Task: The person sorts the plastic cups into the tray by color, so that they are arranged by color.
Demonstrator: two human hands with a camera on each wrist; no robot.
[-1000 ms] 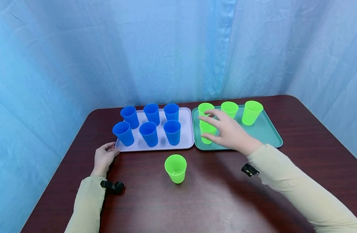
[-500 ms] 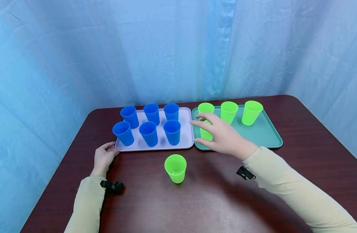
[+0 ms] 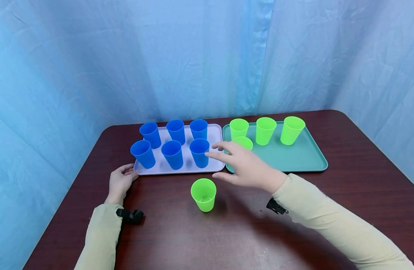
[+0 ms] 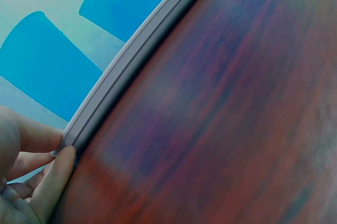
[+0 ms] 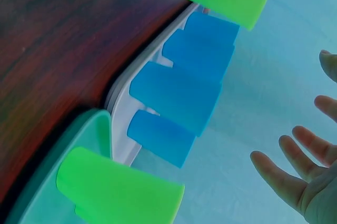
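- right hand (image 3: 247, 169) hovers above the table with fingers spread and straight, holding nothing; it sits over the seam where the two trays meet, just behind and to the right of the lone green cup (image 3: 203, 194); in the right wrist view the fingers (image 5: 295, 174) are splayed apart in the air
- left hand (image 3: 120, 181) rests on the table at the near left corner of the lilac tray (image 3: 215, 159); in the left wrist view its fingertips (image 4: 62, 163) touch the tray's rim (image 4: 126, 66); fingers loosely bent, gripping nothing that i can see
- lone green cup stands upright, mouth up, on the bare table (image 3: 227, 232), in front of the trays and well apart from the left hand
- lilac tray carries six blue cups (image 3: 172, 153) upright in two rows of three
- green tray (image 3: 305, 157) lies just right of the lilac tray, edges nearly touching; three green cups stand along its back edge (image 3: 265, 129); a fourth green cup (image 3: 242, 143) stands in front of the leftmost one, partly hidden behind the right hand
- both arms wear pale sleeves (image 3: 328, 221); a black wrist mount (image 3: 130, 216) shows at the left cuff
- blue curtain (image 3: 193, 60) hangs behind the table
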